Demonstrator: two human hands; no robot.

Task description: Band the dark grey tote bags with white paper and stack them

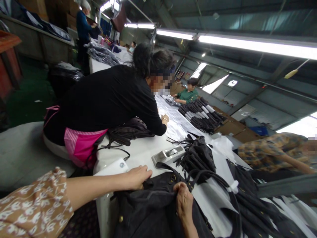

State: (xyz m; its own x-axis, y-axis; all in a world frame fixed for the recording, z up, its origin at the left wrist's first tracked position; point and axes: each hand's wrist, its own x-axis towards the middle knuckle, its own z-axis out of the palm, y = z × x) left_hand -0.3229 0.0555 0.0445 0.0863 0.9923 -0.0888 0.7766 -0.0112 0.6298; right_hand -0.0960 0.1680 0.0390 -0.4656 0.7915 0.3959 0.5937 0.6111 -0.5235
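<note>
A black bag [148, 211] with straps and brass-coloured fittings lies at the bottom centre, at the near end of a white table [138, 148]. My left hand [138, 178] is at the bag's upper left edge, its fingers bent over the rim and partly hidden. On the right side of the opening, my right hand [183, 198] grips the bag's edge, with fingers curled round the dark fabric. Just beyond the bag sits a grey metal device [168, 155]. A white box [112, 167] with a cable lies beside my left forearm.
A person in black [106, 99] leans over the table at the left. Bundled dark straps [198, 153] and stacked dark goods [203, 115] lie further along. At the right, a person in a checked shirt [269, 152] bends near more black bags [257, 205].
</note>
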